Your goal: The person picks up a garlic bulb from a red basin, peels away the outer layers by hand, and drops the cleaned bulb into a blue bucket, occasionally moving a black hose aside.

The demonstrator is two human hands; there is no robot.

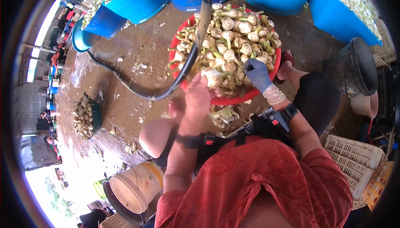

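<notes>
My bare left hand point(198, 96) is closed around a whitish garlic bulb point(211, 78), whose green stem points to the right. It holds the bulb over the near left side of a red basin point(233, 100). Heaped garlic bulbs point(228, 36) with cut stems and soil on them fill the basin. My right hand point(258, 76), in a grey-blue glove, is to the right of the held bulb, above the heap. Its fingers are curled together with dark tips; what they hold, if anything, I cannot make out.
A black hose point(183, 74) crosses the basin's left side. Blue tubs point(139, 1) stand beyond it, some with pale trimmings. At left is a green tub point(96, 117) of bulbs. A dark bucket point(352, 67) and crates point(354, 157) stand right, a white bucket point(135, 186) lower left.
</notes>
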